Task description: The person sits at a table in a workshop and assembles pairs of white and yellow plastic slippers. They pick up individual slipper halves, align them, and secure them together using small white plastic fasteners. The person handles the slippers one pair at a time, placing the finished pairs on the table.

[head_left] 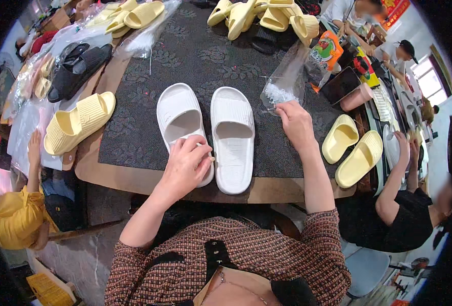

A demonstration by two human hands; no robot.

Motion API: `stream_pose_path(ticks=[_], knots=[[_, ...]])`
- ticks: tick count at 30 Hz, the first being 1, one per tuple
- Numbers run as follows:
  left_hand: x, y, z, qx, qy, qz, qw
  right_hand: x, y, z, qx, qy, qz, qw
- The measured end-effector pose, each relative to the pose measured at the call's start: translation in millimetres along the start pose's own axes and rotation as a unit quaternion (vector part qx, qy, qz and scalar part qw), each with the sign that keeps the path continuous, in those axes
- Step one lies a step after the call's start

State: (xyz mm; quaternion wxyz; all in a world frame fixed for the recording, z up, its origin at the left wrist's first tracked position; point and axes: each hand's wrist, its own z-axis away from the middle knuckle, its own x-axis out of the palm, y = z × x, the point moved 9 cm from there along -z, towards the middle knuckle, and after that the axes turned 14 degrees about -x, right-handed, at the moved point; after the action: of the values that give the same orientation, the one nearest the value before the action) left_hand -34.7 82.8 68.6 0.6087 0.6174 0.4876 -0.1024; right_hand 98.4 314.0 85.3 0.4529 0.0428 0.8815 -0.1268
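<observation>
Two white slide slippers lie side by side on the dark patterned mat, toes pointing away from me. My left hand (pixel 188 163) rests over the heel part of the left white slipper (pixel 180 102), its fingers curled together; what they hold, if anything, is hidden. The right white slipper (pixel 233 143) lies next to it, untouched. My right hand (pixel 296 125) is farther right, thumb and fingertips pinched at the near edge of a clear plastic bag (pixel 292 76) with a heap of small whitish plastic pieces (pixel 278 94). Whatever sits between those fingertips is too small to name.
Pale yellow slippers lie at left (pixel 81 122), at right (pixel 358 159) and piled at the far edge (pixel 274 18). A black shoe (pixel 81 71) lies among plastic bags. A dark box (pixel 340 85) and a pink cup (pixel 357 97) stand at right. Co-workers sit on both sides.
</observation>
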Motion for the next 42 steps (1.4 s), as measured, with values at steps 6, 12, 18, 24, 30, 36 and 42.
stream_pose_path(ticks=[6, 12, 18, 24, 30, 36, 42], knots=[[-7.1, 0.6, -4.2, -0.002, 0.013, 0.048, 0.999, -23.4, -12.7, -6.2, -0.015, 0.054, 0.04, 0.998], [-26.0, 27.5, -10.2, -0.004, 0.052, 0.163, 0.985, -66.6, -93.8, -20.5, -0.092, 0.145, -0.118, 0.978], [-30.2, 62.2, -3.9, 0.057, 0.006, 0.275, 0.96, -65.4, -183.9, -27.1, -0.24, 0.106, -0.314, 0.912], [-44.2, 40.6, 7.5, -0.021, 0.032, 0.288, 0.957, -60.5, -187.8, -33.6, -0.207, 0.104, -0.362, 0.903], [-60.4, -18.1, 12.9, -0.119, 0.116, 0.435, 0.885, -62.9, -268.7, -22.1, -0.21, -0.085, -0.815, 0.533], [-68.0, -27.5, 18.8, -0.085, 0.158, 0.443, 0.878, -64.2, -370.6, -12.2, -0.151, -0.161, -0.953, 0.207], [-73.1, -34.1, 21.5, -0.069, 0.153, 0.471, 0.866, -72.9, -385.0, -9.3, -0.147, -0.168, -0.967, 0.123]])
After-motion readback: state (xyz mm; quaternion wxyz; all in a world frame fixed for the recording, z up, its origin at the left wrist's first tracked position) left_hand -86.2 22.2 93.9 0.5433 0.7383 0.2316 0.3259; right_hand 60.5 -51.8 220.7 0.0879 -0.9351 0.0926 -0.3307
